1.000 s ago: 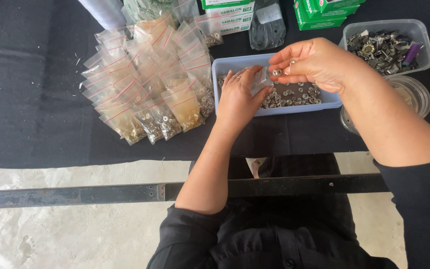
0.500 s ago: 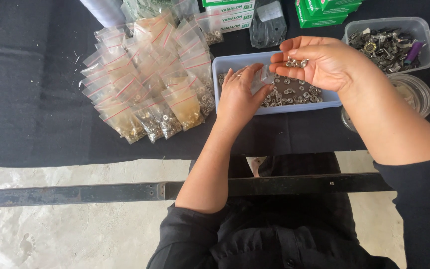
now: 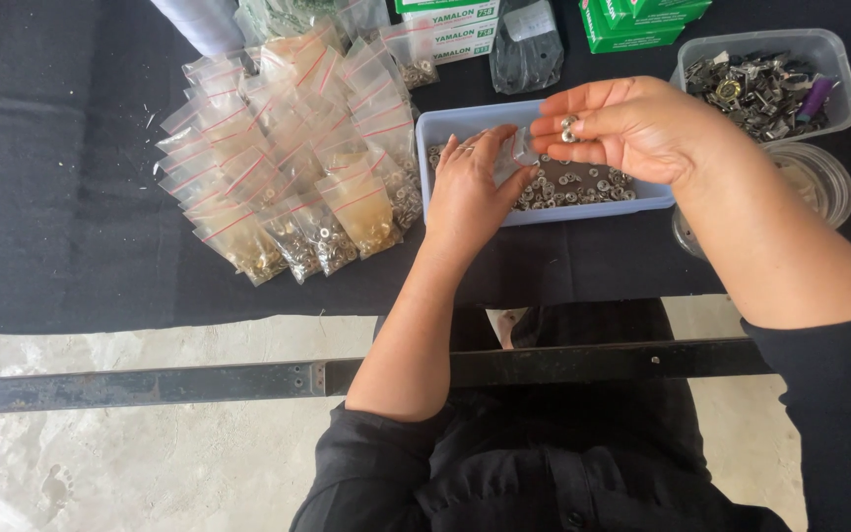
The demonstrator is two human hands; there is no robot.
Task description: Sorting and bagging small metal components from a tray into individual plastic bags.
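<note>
Right hand [image 3: 632,123] lifted slightly, fingers pinching small rings; left hand [image 3: 470,187] pinching clear bag [image 3: 521,148], contents unclear.

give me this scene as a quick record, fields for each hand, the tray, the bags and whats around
left hand: over the blue tray, grip on a small clear bag
right hand: raised above the tray, small metal rings at its fingertips
blue tray: on black cloth, holds loose metal rings
filled bags: heaped left of the tray
clear tub: at far right, holds mixed metal parts
green boxes: along the far edge
</note>
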